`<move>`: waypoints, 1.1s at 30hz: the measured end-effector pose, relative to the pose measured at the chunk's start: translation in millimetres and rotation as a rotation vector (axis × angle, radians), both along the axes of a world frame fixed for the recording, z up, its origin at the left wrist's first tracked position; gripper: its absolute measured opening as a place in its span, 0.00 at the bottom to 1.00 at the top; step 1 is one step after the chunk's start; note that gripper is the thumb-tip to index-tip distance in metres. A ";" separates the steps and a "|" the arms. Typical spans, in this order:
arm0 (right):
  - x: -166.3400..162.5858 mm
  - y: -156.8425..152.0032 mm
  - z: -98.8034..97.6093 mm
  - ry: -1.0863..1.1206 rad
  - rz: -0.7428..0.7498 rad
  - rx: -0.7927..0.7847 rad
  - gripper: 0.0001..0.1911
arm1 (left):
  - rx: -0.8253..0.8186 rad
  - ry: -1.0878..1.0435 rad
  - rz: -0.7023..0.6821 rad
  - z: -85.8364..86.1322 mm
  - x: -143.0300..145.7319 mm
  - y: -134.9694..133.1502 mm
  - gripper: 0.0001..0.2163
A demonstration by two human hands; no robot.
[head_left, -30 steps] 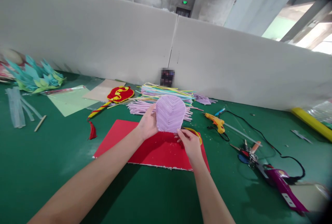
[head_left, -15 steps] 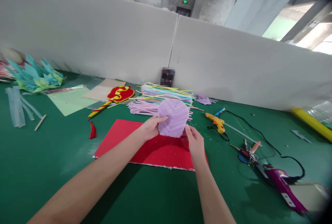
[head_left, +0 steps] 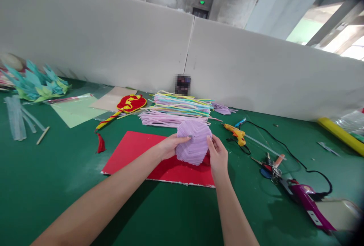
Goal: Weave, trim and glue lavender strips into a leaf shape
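Observation:
Both hands hold a lilac leaf-shaped piece (head_left: pixel 194 142) made of ribbed strips, just above a red foam sheet (head_left: pixel 133 151) on the green table. My left hand (head_left: pixel 170 146) grips its left edge, fingers curled over the top. My right hand (head_left: pixel 218 155) grips its right edge with fingers wrapped round. The piece tilts towards me, its pointed end down.
A heap of pastel strips (head_left: pixel 178 109) lies behind the red sheet. A yellow glue gun (head_left: pixel 237 133) with a black cord, scissors and keys (head_left: pixel 271 168) and a purple tool (head_left: pixel 308 202) lie to the right. A red-and-yellow ornament (head_left: pixel 129 103), green paper (head_left: pixel 74 111) and teal leaves (head_left: pixel 36 82) sit left. White partition behind.
The lilac piece has come down and towards me, and tipped from upright to tilted. My right hand moved from its lower edge up to its right side.

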State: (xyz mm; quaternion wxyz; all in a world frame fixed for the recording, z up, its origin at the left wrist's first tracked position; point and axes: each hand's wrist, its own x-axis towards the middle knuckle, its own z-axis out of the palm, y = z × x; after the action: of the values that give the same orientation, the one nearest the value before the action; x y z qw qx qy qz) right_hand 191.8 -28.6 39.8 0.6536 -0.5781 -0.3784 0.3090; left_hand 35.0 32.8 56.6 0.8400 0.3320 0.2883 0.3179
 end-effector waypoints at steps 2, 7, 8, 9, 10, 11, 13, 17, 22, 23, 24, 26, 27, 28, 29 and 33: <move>-1.1 0.5 1.0 0.076 0.003 0.016 0.22 | -0.013 0.002 0.009 1.5 -0.3 -0.1 0.15; -3.4 0.4 3.4 0.185 -0.001 -0.005 0.23 | -0.038 -0.003 0.010 3.7 -0.6 -0.6 0.15; -3.7 0.1 3.8 0.191 -0.001 -0.013 0.23 | -0.036 -0.006 0.008 3.7 -0.5 -0.6 0.15; -3.9 -0.2 4.2 0.196 0.000 -0.020 0.24 | -0.033 -0.009 0.007 3.6 -0.5 -0.5 0.15; -4.0 -0.4 4.5 0.201 0.003 -0.023 0.24 | -0.031 -0.011 0.006 3.6 -0.6 -0.5 0.15; -4.0 -0.7 4.7 0.205 0.007 -0.024 0.24 | -0.031 -0.012 0.004 3.7 -0.6 -0.4 0.16; -3.7 -0.9 4.6 0.208 0.023 -0.022 0.23 | -0.028 -0.010 -0.001 4.2 -0.8 -0.5 0.16; -2.6 -1.0 2.7 0.248 0.081 -0.046 0.20 | -0.018 -0.011 -0.003 4.5 -1.3 -0.4 0.16; -2.3 -1.6 1.3 0.310 0.111 -0.046 0.16 | -0.011 -0.017 -0.013 3.3 -1.9 0.2 0.16; -2.4 -1.8 1.7 0.305 0.108 -0.037 0.16 | -0.010 -0.017 -0.015 3.4 -2.0 0.2 0.16; -2.6 -1.9 2.2 0.293 0.102 -0.028 0.15 | -0.007 -0.015 -0.017 3.6 -2.2 0.2 0.16; -2.8 -2.1 3.5 0.262 0.077 -0.009 0.15 | 0.010 -0.010 -0.034 3.9 -2.6 0.0 0.17; -3.0 -2.2 4.1 0.247 0.060 -0.002 0.15 | 0.025 -0.004 -0.044 3.8 -2.7 -0.1 0.18; -3.1 -2.2 4.7 0.233 0.043 0.004 0.15 | 0.043 0.004 -0.054 3.4 -2.8 -0.1 0.19; -3.2 -2.2 5.2 0.220 0.025 0.007 0.15 | 0.060 0.013 -0.062 2.6 -2.8 0.0 0.19; -3.0 -2.1 5.2 0.182 0.006 0.010 0.16 | 0.115 0.056 -0.055 -2.4 -2.2 1.4 0.22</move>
State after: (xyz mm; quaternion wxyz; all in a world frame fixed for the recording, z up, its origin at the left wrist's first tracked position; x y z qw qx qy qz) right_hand 188.9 -30.7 45.0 0.6873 -0.5433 -0.3208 0.3599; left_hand 32.8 34.2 54.2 0.8196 0.3962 0.2835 0.3015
